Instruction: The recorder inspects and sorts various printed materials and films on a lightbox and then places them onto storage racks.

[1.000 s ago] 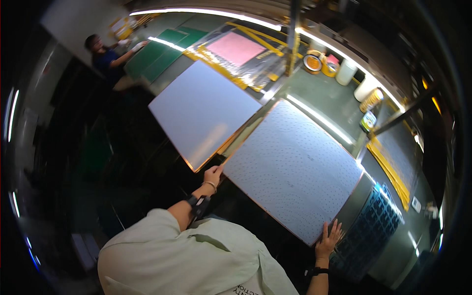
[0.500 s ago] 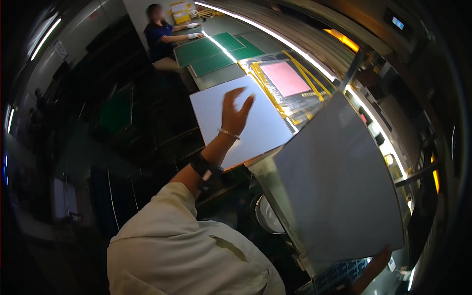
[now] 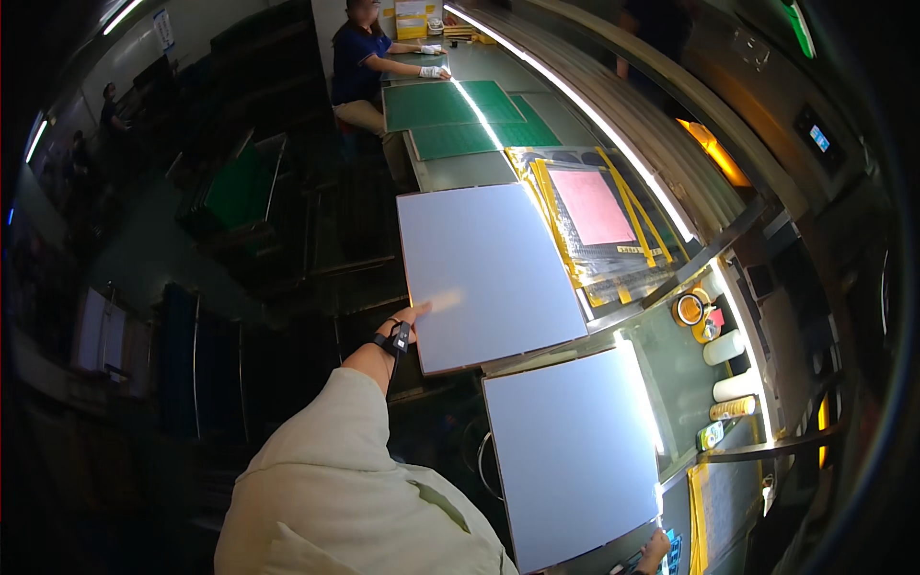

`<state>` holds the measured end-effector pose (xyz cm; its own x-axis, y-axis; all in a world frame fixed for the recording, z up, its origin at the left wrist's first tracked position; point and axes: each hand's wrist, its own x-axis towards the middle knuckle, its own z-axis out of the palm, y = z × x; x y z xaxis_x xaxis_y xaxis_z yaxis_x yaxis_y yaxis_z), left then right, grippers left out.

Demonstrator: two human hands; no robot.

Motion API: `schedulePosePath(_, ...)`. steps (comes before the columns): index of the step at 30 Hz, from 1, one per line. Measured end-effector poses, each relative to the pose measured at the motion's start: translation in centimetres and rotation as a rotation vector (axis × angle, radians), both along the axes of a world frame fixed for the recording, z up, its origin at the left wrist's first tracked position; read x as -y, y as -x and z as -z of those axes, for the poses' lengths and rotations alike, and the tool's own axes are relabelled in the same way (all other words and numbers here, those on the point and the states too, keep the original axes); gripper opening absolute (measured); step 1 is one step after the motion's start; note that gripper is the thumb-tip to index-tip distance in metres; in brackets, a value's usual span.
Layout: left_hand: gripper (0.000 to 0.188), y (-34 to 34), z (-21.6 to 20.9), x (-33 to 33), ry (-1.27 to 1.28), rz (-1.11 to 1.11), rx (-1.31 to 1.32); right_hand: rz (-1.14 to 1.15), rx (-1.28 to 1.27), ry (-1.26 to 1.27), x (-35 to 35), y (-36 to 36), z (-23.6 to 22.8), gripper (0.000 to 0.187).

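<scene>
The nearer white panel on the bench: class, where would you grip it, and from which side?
Probably by its two opposite edges. The nearer white panel is a thin flat sheet lying on the bench; its near edge faces the person, and the right hand sits at its right corner.

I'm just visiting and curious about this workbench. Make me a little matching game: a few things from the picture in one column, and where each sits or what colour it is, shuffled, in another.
Things:
1. left hand
2. right hand
3. pink sheet
4. green mats

Descriptions:
A. lies on a yellow-edged holder on the bench
B. at the bottom corner of the nearer white panel
C. far down the bench, by a seated co-worker
D. on the near edge of the farther white panel

Pairs: 1-D, 2-B, 3-A, 4-C
</scene>
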<state>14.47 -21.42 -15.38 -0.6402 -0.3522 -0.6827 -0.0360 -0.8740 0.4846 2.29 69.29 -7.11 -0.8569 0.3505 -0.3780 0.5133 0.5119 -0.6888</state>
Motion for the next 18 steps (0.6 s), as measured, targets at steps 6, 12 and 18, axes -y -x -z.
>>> schedulePosePath(6,0.028,-3.8,-14.7,-5.3,0.213,0.009,-0.242,-0.442,0.172,0.6,32.9,-7.7,-11.8,0.041)
schedulePosePath(12,0.035,-7.1,-20.1,-8.9,0.199,0.08,-0.514,-0.406,0.093,1.372,48.7,-4.4,-14.8,0.061)
schedulePosePath(18,0.049,-4.8,-21.4,-10.4,0.246,0.243,-0.625,-0.171,-0.307,1.272,50.8,-3.0,-24.5,0.034)
